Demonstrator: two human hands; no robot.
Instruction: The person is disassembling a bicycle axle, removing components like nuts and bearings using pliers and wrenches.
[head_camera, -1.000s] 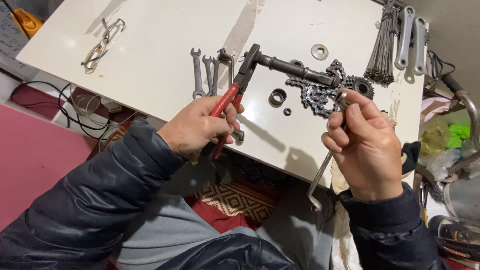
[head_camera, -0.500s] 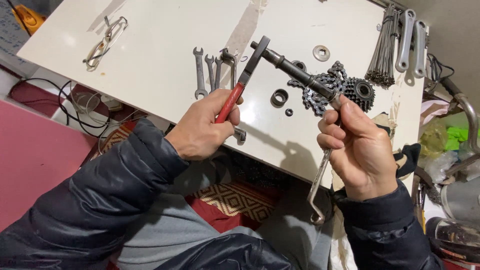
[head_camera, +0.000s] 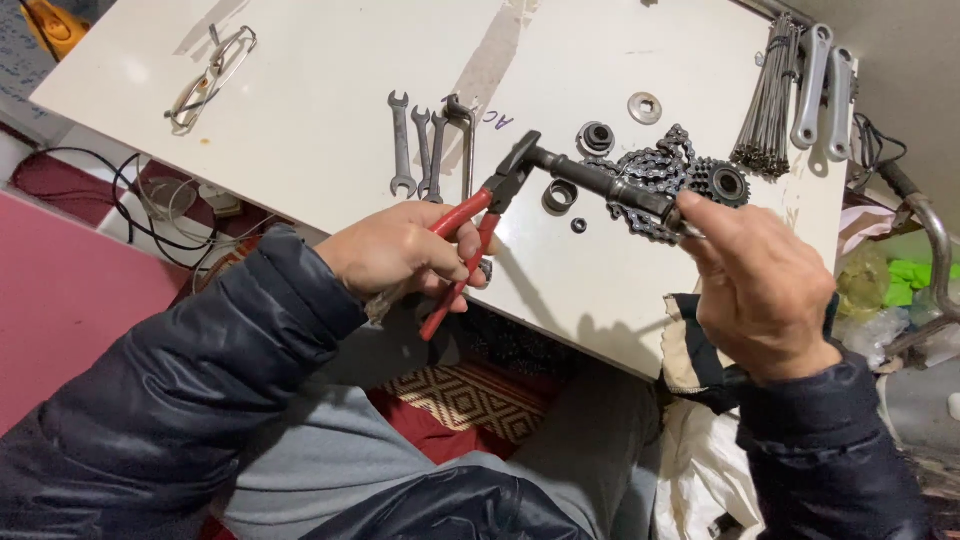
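Left hand (head_camera: 400, 250) wrapped tight round the red-handled pliers (head_camera: 470, 225), grip fully closed on both handles. Pliers' nose clamps the far end of a dark axle (head_camera: 600, 185), held in the air just above the white bench (head_camera: 300, 120). Right hand (head_camera: 760, 290) pinches the axle's near end, fingers pressed together; exact contact is probably thumb and forefinger, partly hidden. Bike chain (head_camera: 650, 170) and sprocket (head_camera: 722, 182) lie under the axle; open-end spanners (head_camera: 425, 150) just beside.

Single head-worn view, steeply downward and close over the white table (head_camera: 300, 110) edge and lap
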